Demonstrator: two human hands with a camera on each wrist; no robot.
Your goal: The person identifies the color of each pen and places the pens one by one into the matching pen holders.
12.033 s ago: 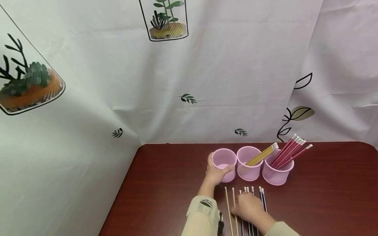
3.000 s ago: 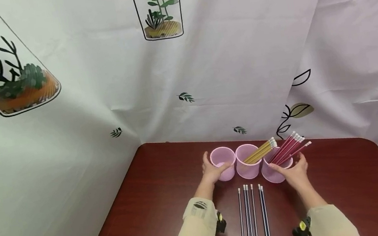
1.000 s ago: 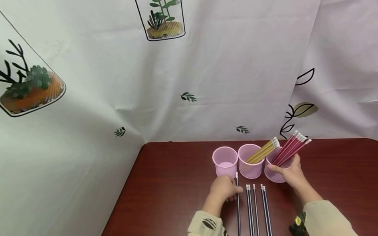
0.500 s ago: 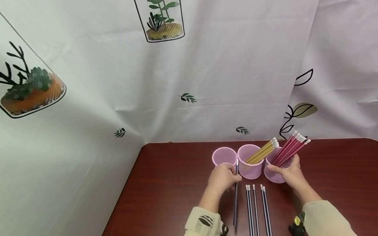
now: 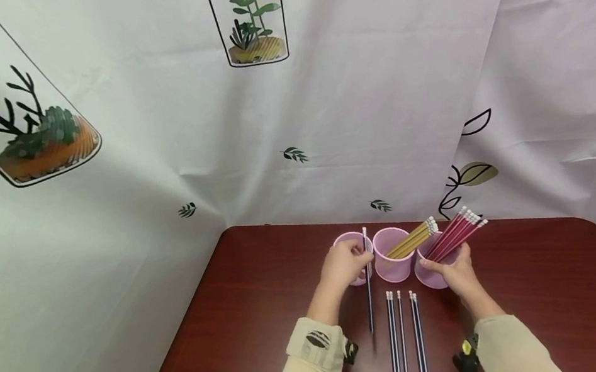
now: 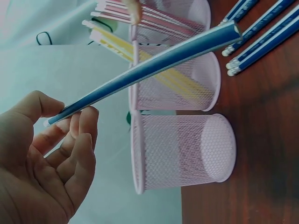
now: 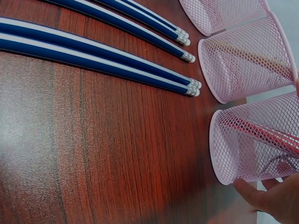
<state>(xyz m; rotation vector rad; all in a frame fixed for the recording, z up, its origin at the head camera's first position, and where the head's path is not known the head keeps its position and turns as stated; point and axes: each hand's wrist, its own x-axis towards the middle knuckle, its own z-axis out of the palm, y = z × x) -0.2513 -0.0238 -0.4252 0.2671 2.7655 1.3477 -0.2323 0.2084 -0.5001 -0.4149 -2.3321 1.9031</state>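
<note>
Three pink mesh cups stand in a row on the dark red table (image 5: pixel 267 292). My left hand (image 5: pixel 361 258) pinches a blue pencil (image 5: pixel 368 290) and holds it tilted, eraser end up, over the empty left cup (image 5: pixel 347 244). The left wrist view shows that blue pencil (image 6: pixel 154 67) between my fingertips (image 6: pixel 86 123), above the empty cup (image 6: pixel 182 151). The middle cup (image 5: pixel 390 265) holds yellow pencils (image 5: pixel 411 239). My right hand (image 5: pixel 443 272) grips the right cup (image 5: pixel 429 277), which holds red pencils (image 5: pixel 456 232). Several blue pencils (image 5: pixel 406 342) lie side by side on the table in front of the cups.
A white cloth printed with plants (image 5: pixel 266 120) hangs behind and to the left of the table. The table's rounded far right corner (image 5: pixel 590 227) is in view. In the right wrist view, the loose blue pencils (image 7: pixel 93 56) lie close to the cups' bases (image 7: pixel 219 140).
My left hand picked the leftmost blue pencil off the table and raised it toward the left cup. My right hand has stayed on the right cup.
</note>
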